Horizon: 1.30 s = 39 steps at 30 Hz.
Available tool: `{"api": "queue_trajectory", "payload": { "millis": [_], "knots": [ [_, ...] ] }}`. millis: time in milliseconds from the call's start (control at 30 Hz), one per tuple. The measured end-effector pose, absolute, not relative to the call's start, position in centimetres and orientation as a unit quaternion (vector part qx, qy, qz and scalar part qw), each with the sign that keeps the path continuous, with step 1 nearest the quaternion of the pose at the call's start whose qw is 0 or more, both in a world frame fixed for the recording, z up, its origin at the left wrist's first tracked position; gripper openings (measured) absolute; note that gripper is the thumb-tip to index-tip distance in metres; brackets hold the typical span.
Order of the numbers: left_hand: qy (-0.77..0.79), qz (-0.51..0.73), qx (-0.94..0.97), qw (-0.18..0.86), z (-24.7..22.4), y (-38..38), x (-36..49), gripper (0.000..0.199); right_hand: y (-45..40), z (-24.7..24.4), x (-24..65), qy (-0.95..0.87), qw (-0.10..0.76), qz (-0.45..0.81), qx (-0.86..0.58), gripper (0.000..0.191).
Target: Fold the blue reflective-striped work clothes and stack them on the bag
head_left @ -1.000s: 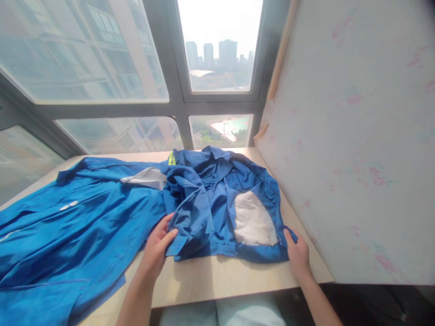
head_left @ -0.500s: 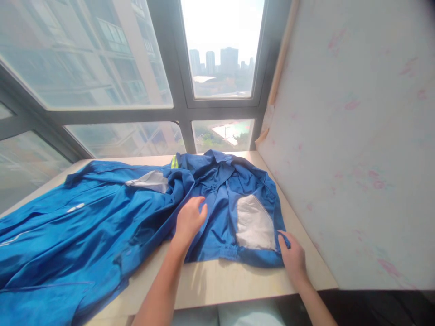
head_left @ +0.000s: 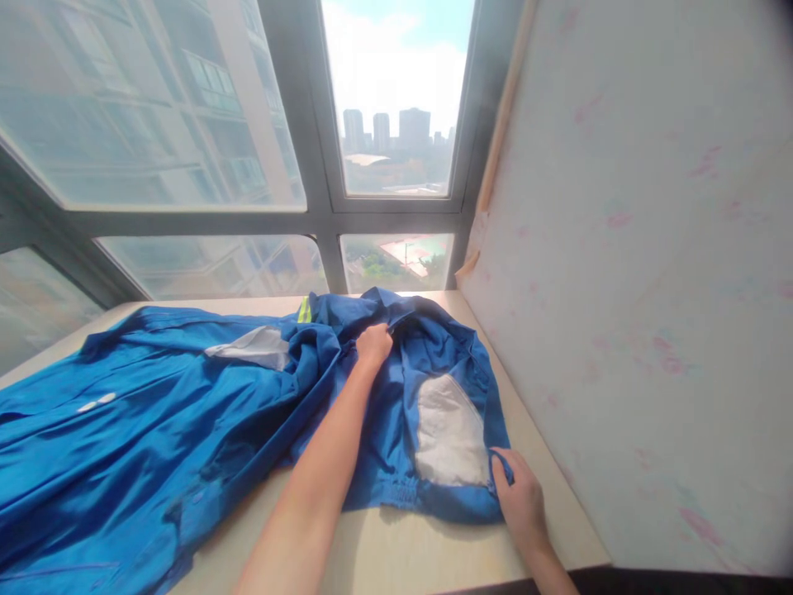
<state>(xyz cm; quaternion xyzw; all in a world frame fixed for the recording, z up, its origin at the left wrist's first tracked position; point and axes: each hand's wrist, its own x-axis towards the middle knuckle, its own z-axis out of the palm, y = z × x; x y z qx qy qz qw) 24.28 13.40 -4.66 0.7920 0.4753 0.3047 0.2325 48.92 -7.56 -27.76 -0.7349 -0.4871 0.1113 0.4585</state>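
Left hand [head_left: 373, 343]: fingers curled shut, apparently on a fold just below the dark blue collar [head_left: 402, 307] of a blue fabric jacket [head_left: 387, 430]. Right hand [head_left: 522, 500]: fingers pinching a bit of blue cloth at the jacket's near right corner. Between the two grips, closer to the right fingers, lies a pale grey, round-topped fabric panel [head_left: 449, 438].

Principal relation: the two holds lie on a diagonal, the left at the far, collar end and the right at the near, hem end. The jacket's long axis runs from the collar, by the window, towards the person, ending at a gathered elastic hem [head_left: 400, 494]. The collar is nearer the left hand, the hem's right corner nearer the right; the left forearm crosses over the cloth.

Farther out, to the left of the left fingers, a brighter blue spread of cloth [head_left: 149, 397] adjoins the jacket; whether it is a separate garment cannot be told. Both lie on a pale wooden surface [head_left: 396, 562].
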Motion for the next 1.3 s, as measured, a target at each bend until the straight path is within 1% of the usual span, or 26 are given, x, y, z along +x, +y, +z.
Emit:
{"api": "queue_trajectory", "payload": {
  "millis": [33, 100, 167, 200, 267, 367, 467, 533, 667, 700, 767, 833, 867, 900, 967, 1033, 1133, 1200, 1233, 1300],
  "knots": [
    [0.472, 0.304, 0.794, 0.232, -4.4, 13.3, 23.9, 0.037, -7.6, -27.7, 48.9, -0.486, 0.458, 0.115, -0.735, 0.041],
    [0.467, 0.3, 0.799, 0.231, -4.4, 12.1, 22.4, 0.028, -7.6, -27.6, 48.9, -0.481, 0.457, 0.125, -0.738, 0.04],
    [0.441, 0.28, 0.821, 0.231, -5.3, 9.4, 20.1, 0.02, -7.7, -27.6, 48.9, -0.47, 0.459, 0.139, -0.741, 0.041],
    [0.403, 0.259, 0.847, 0.229, -6.2, 7.6, 18.7, 0.021, -7.7, -27.6, 48.9, -0.464, 0.461, 0.147, -0.742, 0.041],
    [0.328, 0.177, 0.898, 0.236, -8.8, 3.7, 15.8, 0.024, -7.7, -27.6, 49.1, -0.449, 0.466, 0.163, -0.745, 0.042],
    [0.347, 0.06, 0.911, 0.215, -13.4, -1.0, 12.2, 0.032, -7.6, -27.1, 49.6, -0.427, 0.472, 0.196, -0.746, 0.044],
    [0.392, 0.013, 0.904, 0.172, -16.1, -3.1, 10.9, 0.051, -7.2, -25.5, 50.3, -0.407, 0.473, 0.225, -0.748, 0.046],
    [0.416, 0.023, 0.896, 0.151, -16.1, -3.6, 11.8, 0.057, -6.7, -23.8, 50.3, -0.397, 0.48, 0.231, -0.747, 0.047],
    [0.45, 0.088, 0.882, 0.112, -14.8, -4.7, 16.8, 0.042, -5.1, -19.7, 48.7, -0.372, 0.527, 0.267, -0.716, 0.045],
    [0.456, 0.104, 0.878, 0.099, -14.7, -5.0, 18.3, 0.042, -4.7, -18.9, 48.1, -0.36, 0.546, 0.298, -0.696, 0.044],
    [0.467, 0.115, 0.873, 0.081, -15.1, -5.2, 20.9, 0.05, -4.0, -17.6, 46.9, -0.316, 0.586, 0.387, -0.637, 0.046],
    [0.479, 0.096, 0.869, 0.076, -15.8, -5.0, 22.6, 0.055, -3.6, -17.3, 46.0, -0.262, 0.611, 0.467, -0.583, 0.05],
    [0.484, 0.082, 0.868, 0.081, -16.1, -4.7, 23.0, 0.053, -3.6, -17.6, 45.7, -0.246, 0.613, 0.488, -0.57, 0.052],
    [0.487, 0.071, 0.866, 0.089, -16.3, -4.4, 23.2, 0.047, -3.6, -18.0, 45.5, -0.241, 0.609, 0.497, -0.57, 0.053],
    [0.494, 0.071, 0.86, 0.11, -16.5, -3.7, 22.9, 0.03, -3.9, -19.3, 45.4, -0.257, 0.588, 0.492, -0.588, 0.054],
    [0.503, 0.113, 0.848, 0.125, -16.4, -3.4, 22.2, 0.019, -4.4, -20.6, 45.3, -0.286, 0.562, 0.475, -0.614, 0.056],
    [0.527, 0.197, 0.813, 0.15, -16.5, -4.1, 21.2, 0.018, -5.2, -22.1, 45.0, -0.339, 0.531, 0.423, -0.651, 0.054],
    [0.554, 0.224, 0.778, 0.194, -16.8, -5.3, 20.9, 0.014, -5.5, -22.7, 44.7, -0.387, 0.507, 0.398, -0.659, 0.05],
    [0.565, 0.232, 0.758, 0.228, -17.1, -6.0, 20.9, 0.013, -5.7, -23.0, 44.6, -0.409, 0.496, 0.391, -0.659, 0.048],
    [0.562, 0.242, 0.715, 0.339, -18.1, -7.5, 21.3, 0.022, -6.0, -23.3, 44.5, -0.442, 0.477, 0.37, -0.663, 0.042]
  ]
}}
